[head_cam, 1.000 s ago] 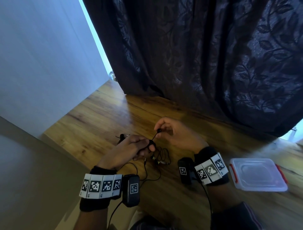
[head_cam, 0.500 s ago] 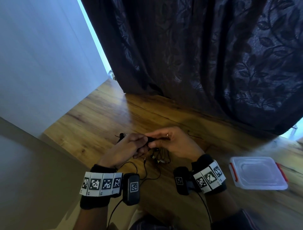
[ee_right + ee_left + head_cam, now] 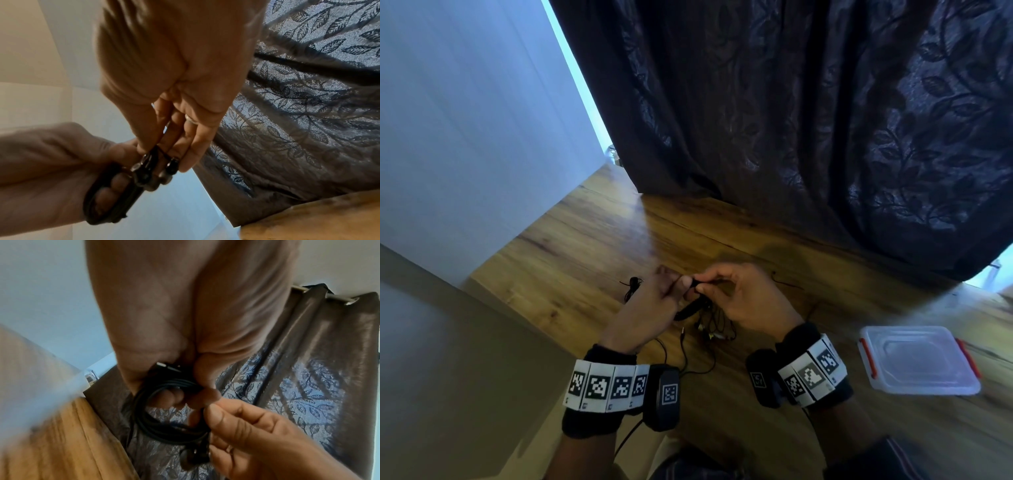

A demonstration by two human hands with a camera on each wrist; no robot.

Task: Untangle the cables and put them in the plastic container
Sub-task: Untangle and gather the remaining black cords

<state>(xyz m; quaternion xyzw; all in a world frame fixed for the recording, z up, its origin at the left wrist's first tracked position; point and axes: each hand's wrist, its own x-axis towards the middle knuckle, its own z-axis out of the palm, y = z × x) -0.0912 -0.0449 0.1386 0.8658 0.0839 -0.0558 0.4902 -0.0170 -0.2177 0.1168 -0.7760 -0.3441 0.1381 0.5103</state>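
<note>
A: Head view: left hand (image 3: 650, 308) grips coiled black cable bundle (image 3: 164, 410); right hand (image 3: 743, 301) fingers (image 3: 185, 155) pinch black earbud ends (image 3: 156, 168), frame centre.

B: Step?

A: Untangling, likely. Next: tease the strand free. Lidded clear plastic container (image 3: 917, 359) lower right needs opening; bare wooden worktop (image 3: 585, 246) between, dark curtain (image 3: 825, 120) behind.

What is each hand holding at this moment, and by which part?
The left hand holds a coiled black cable with its fingers through the loop. The right hand pinches the earphone cord just above the earbuds.
</note>
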